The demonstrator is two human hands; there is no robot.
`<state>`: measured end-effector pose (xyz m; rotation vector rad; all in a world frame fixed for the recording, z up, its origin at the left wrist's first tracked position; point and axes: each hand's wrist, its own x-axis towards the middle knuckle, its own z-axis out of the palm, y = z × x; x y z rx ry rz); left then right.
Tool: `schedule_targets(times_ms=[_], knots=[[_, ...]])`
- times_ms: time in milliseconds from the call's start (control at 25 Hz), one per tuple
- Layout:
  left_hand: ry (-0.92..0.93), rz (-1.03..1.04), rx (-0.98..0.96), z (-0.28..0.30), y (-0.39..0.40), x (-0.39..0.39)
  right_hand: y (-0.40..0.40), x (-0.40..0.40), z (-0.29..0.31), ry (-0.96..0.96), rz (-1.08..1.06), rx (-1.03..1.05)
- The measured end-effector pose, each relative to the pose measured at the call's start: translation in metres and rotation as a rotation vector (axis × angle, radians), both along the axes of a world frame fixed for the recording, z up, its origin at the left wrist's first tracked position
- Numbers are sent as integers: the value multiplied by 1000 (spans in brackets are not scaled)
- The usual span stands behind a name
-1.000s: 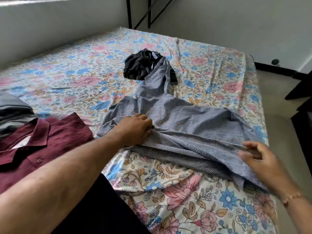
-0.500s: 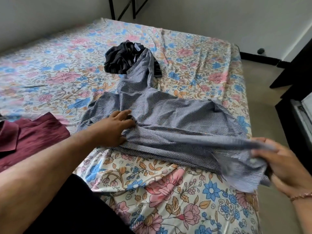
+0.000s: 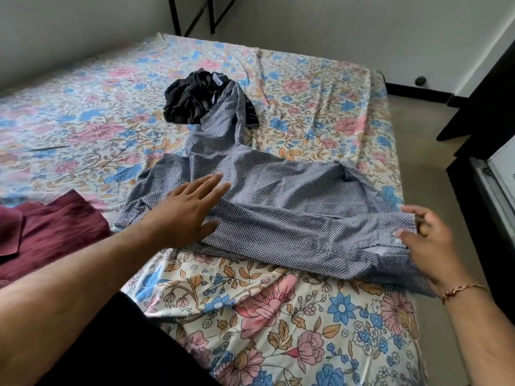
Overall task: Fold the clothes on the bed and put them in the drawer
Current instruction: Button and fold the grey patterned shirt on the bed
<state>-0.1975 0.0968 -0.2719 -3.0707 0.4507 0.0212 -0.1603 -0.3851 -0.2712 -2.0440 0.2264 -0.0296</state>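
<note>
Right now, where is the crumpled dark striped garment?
In the head view the dark striped garment lies mid-bed, toward the far end, touching the upper end of the blue checked shirt, well beyond both hands.

The blue shirt (image 3: 278, 207) under the fingers (image 3: 214, 181) is thin matt dotted cloth, lying on the bed (image 3: 292, 316) with its smooth floral cotton-like sheet.

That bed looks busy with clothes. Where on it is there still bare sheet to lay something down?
Bare floral sheet lies in front of the blue checked shirt, toward the person. More lies along the far left, behind the maroon shirt, and at the far right corner past the dark bundle. The middle is crowded: left hand and right hand work the shirt there.
</note>
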Motion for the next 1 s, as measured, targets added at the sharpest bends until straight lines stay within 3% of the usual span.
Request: schedule_targets(times_ms=[80, 200, 240, 320, 400, 480, 560, 680, 800, 1000], knots=[[99, -6, 64, -10, 0, 1, -4, 8, -5, -74, -24, -42], [265, 63, 92, -26, 6, -1, -8, 14, -19, 81, -17, -366], [268, 78, 67, -25, 7, -1, -4, 13, -20, 52, -54, -486], [213, 22, 33, -16, 5, -2, 14, 7, -13, -232, -60, -662], [211, -132, 52, -10, -2, -8, 42, -8, 0, -432, 217, -682], [249, -241, 131, -16, -8, -14, 69, -24, 4, -179, 721, -751], [233, -208, 133, -24, -2, -12, 79, -32, -15, 65, 958, -1000], [170, -112, 188, -23, 27, -6, 70, -27, -23, 61, 799, -1063], [235, -21, 273, -9, 51, -4, 60, -20, -16, 57, 644, -1125], [344, -64, 282, 25, 34, -30, 49, -23, 17, 105, 686, -1109]])
